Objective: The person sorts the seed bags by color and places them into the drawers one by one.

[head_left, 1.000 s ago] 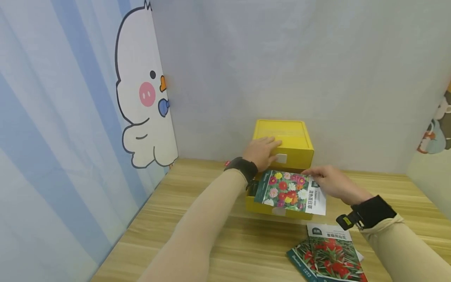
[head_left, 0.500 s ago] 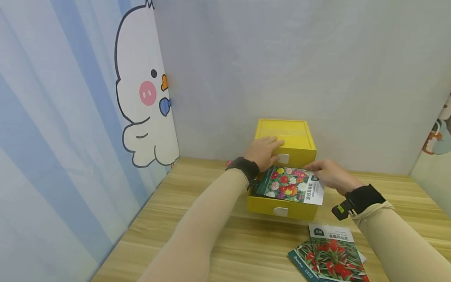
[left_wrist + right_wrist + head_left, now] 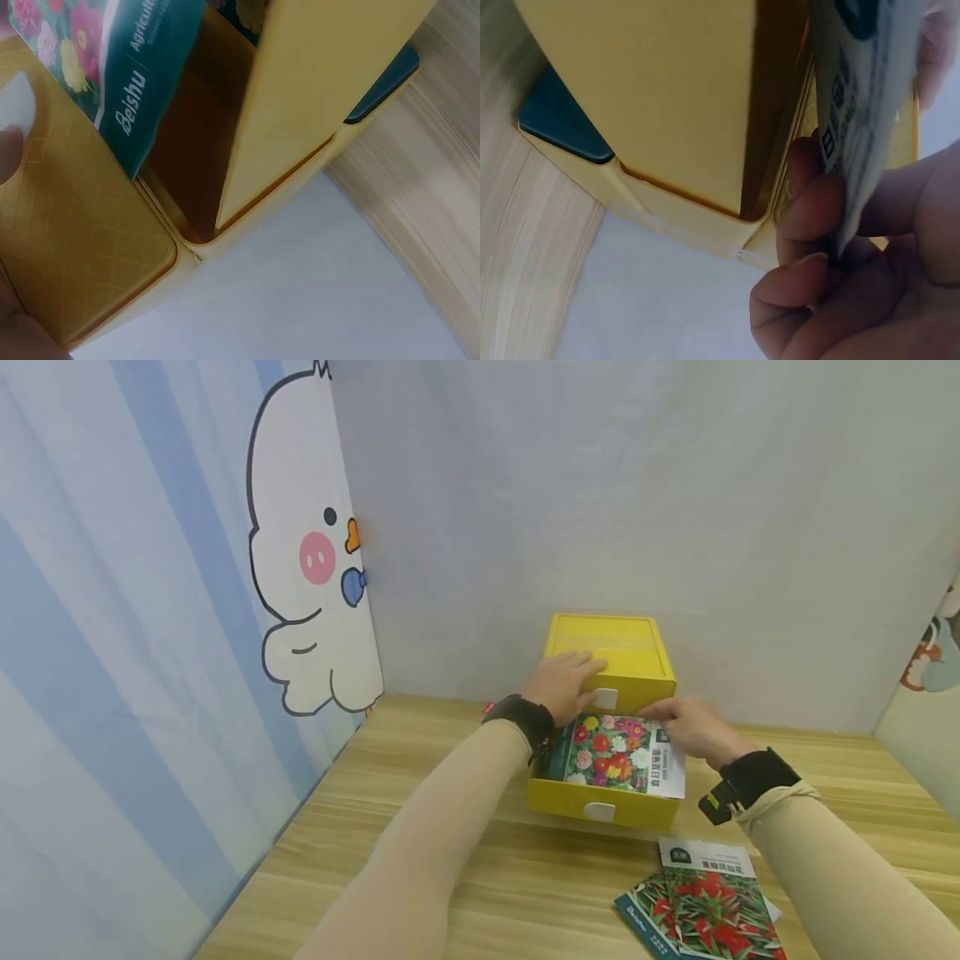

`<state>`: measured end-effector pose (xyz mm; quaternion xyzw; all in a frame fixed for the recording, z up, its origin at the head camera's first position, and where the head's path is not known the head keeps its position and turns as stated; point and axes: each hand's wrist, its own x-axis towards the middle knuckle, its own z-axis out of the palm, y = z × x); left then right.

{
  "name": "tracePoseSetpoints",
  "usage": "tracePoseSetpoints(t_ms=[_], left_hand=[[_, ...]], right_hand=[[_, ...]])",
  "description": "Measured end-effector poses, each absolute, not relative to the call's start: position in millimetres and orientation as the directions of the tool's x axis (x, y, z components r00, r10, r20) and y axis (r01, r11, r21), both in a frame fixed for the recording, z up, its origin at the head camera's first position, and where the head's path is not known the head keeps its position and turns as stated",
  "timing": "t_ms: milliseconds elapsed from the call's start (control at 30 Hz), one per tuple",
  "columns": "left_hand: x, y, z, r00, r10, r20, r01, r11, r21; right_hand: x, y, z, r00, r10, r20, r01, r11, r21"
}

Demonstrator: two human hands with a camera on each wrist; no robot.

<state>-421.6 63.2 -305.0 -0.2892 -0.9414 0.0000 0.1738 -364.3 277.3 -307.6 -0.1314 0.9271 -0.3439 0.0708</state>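
- I am looking at my left hand (image 3: pixel 558 681), which is resting flat on the near left corner of the yellow drawer box's (image 3: pixel 626 647) top, fingers straight and close together, curling round nothing.
- From the left wrist view, I am only catching a fingertip (image 3: pixel 9 154) lying against the yellow patterned top beside a white tab (image 3: pixel 19 105).
- I am pinching a flower seed packet (image 3: pixel 615 764) with my right hand (image 3: pixel 686 727) at the packet's far right corner; in the right wrist view the thumb and curled fingers (image 3: pixel 814 199) are clamping the white printed edge of the packet (image 3: pixel 855 127).
- The packet is lying face up over the open lower drawer (image 3: pixel 603 802), which is standing pulled out toward me from the box; its colourful blooms are covering most of the drawer's opening, and its white strip is reaching the drawer's right side.
- I cannot tell whether the packet is lying fully inside the drawer or resting on its rim.
- The box is sitting at the far side of the wooden table (image 3: pixel 465 860), against the grey back wall.
- Two more seed packets with red flowers (image 3: pixel 701 906) are lying overlapped on the table, near and to the right of the drawer, well apart from both hands.
- A cartoon duck panel (image 3: pixel 307 552) is standing at the far left.
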Motion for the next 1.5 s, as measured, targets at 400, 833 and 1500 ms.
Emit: tracePoseSetpoints(t_ms=[400, 833, 1500], left_hand=[[-416, 60, -302, -0.763, 0.559, 0.326, 0.560, 0.823, -0.101], [-414, 57, -303, -0.746, 0.571, 0.341, 0.574, 0.812, -0.105], [-413, 56, -303, -0.752, 0.565, 0.339, 0.560, 0.819, -0.125]], right_hand=[[-361, 255, -318, -0.954, -0.285, 0.090, -0.284, 0.773, -0.567], [-355, 250, -330, -0.936, -0.326, 0.129, -0.345, 0.789, -0.507], [-356, 246, -344, -0.912, -0.331, 0.241, -0.403, 0.828, -0.390]])
